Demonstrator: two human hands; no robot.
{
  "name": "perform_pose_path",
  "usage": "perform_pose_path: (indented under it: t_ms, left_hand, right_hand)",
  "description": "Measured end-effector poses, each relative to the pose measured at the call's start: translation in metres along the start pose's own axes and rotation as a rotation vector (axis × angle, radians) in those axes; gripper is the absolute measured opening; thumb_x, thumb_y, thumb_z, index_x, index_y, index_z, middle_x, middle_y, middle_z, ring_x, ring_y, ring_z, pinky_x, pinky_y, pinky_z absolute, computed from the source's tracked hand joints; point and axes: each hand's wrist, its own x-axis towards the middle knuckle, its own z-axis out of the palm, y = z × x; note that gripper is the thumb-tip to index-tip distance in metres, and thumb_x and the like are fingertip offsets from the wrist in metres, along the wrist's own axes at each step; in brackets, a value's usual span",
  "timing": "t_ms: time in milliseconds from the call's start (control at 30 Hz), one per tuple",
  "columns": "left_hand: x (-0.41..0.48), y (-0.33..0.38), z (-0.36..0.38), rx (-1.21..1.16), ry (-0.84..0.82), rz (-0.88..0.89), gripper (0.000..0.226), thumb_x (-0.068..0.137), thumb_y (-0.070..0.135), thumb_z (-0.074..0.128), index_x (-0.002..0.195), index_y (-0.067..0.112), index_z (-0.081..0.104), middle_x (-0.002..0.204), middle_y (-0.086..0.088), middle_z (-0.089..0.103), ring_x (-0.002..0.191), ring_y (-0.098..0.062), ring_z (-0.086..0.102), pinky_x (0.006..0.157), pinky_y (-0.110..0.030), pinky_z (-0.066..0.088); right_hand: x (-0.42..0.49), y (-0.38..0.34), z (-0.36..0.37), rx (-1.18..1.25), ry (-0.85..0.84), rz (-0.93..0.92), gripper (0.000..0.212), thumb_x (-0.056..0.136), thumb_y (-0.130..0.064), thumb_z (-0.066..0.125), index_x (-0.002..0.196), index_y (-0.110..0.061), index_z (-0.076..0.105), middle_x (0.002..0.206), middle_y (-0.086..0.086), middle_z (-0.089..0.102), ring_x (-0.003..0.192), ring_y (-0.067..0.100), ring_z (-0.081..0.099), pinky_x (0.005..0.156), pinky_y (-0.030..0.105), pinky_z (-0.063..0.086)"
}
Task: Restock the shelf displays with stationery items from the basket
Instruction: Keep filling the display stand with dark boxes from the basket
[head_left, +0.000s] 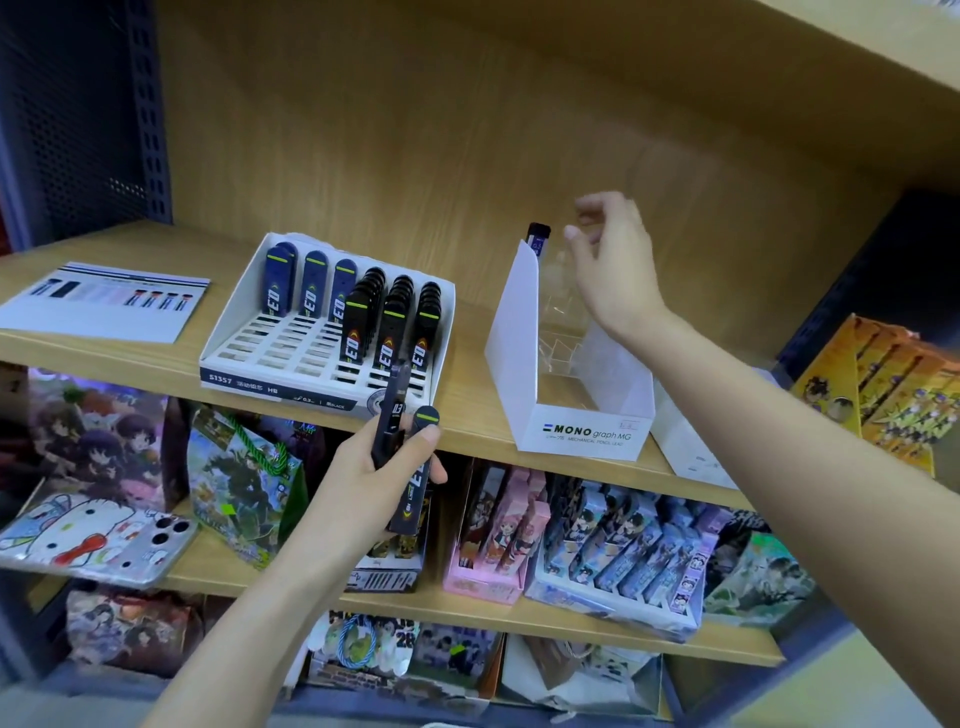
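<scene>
Left hand (374, 478) is below the shelf's (467, 364) front edge, fingers and thumb curled round 2 items: slim 03 case (390, 410) and E0 case (418, 473). They're fanned apart, likely so either lifts off singly. Right hand (613, 260) hovers over the rear of the MONO box (587, 434), fingers loose and spread, pinching nothing. 1 lead tube (538, 240) stands upright in the box's back-left corner. E0 tray (291, 387) alongside has empty front slots. Basket not visible.
</scene>
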Motion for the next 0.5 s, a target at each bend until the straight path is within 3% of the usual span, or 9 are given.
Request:
perform_pose_path:
  t_ms: [67,133,200,267,333,400,500]
  left_hand:
    - [-0.003,0.001,0.002,0.015,-0.010,-0.005,0.026,0.091,0.039,0.054,0.083,0.015,0.060,0.079,0.011,0.070,0.067,-0.008,0.054,0.055,-0.024,0.042]
    - [-0.006,0.002,0.002,0.035,-0.016,0.008,0.028,0.091,0.039,0.054,0.079,0.015,0.060,0.077,0.017,0.069,0.070,0.000,0.056,0.056,-0.023,0.045]
    - [-0.009,0.002,0.002,0.040,-0.020,0.031,0.032,0.091,0.039,0.054,0.073,0.015,0.063,0.077,0.015,0.068,0.065,0.000,0.054,0.059,-0.020,0.044]
    - [-0.012,0.001,0.001,0.072,-0.018,0.055,0.038,0.090,0.042,0.052,0.072,0.011,0.065,0.065,0.014,0.064,0.055,0.005,0.050,0.064,-0.026,0.038]
    - [-0.015,0.001,-0.001,0.094,-0.021,0.065,0.039,0.091,0.042,0.049,0.078,0.009,0.064,0.060,0.010,0.061,0.046,0.002,0.044,0.059,-0.026,0.035]
    - [-0.018,0.002,-0.003,0.117,-0.026,0.079,0.035,0.093,0.040,0.048,0.078,0.012,0.061,0.057,0.007,0.060,0.046,-0.002,0.045,0.055,-0.024,0.037]
    - [-0.024,0.005,-0.007,0.144,-0.027,0.105,0.033,0.096,0.038,0.044,0.076,0.014,0.057,0.049,0.010,0.056,0.042,0.000,0.044,0.050,-0.019,0.036]
  right_hand:
    - [-0.028,-0.013,-0.006,0.068,0.047,-0.080,0.019,0.095,-0.010,0.047,0.113,-0.007,0.053,0.107,0.002,0.051,0.083,-0.003,0.048,0.081,0.017,0.042]
    - [-0.060,-0.028,-0.011,0.166,-0.048,-0.113,0.011,0.096,-0.010,0.047,0.103,-0.013,0.055,0.095,-0.004,0.053,0.076,-0.004,0.047,0.072,0.010,0.038]
    - [-0.091,-0.043,-0.014,0.209,-0.265,-0.091,0.009,0.098,-0.018,0.047,0.097,-0.021,0.055,0.087,-0.013,0.053,0.072,-0.002,0.049,0.068,0.012,0.037]
    - [-0.115,-0.054,-0.013,0.208,-0.528,-0.035,0.011,0.098,-0.028,0.047,0.095,-0.026,0.057,0.088,-0.017,0.055,0.073,-0.003,0.051,0.070,0.013,0.040]
    - [-0.131,-0.062,-0.010,0.282,-0.707,0.059,0.012,0.096,-0.030,0.051,0.088,-0.030,0.059,0.087,-0.016,0.060,0.073,0.000,0.055,0.074,0.018,0.045]
    - [-0.138,-0.068,-0.007,0.390,-0.765,0.144,0.015,0.094,-0.026,0.056,0.081,-0.033,0.061,0.078,-0.016,0.061,0.066,-0.003,0.054,0.068,0.016,0.044]
    - [-0.140,-0.076,-0.007,0.510,-0.774,0.251,0.011,0.093,-0.021,0.059,0.085,-0.022,0.067,0.070,-0.013,0.058,0.058,-0.007,0.051,0.058,0.007,0.038]
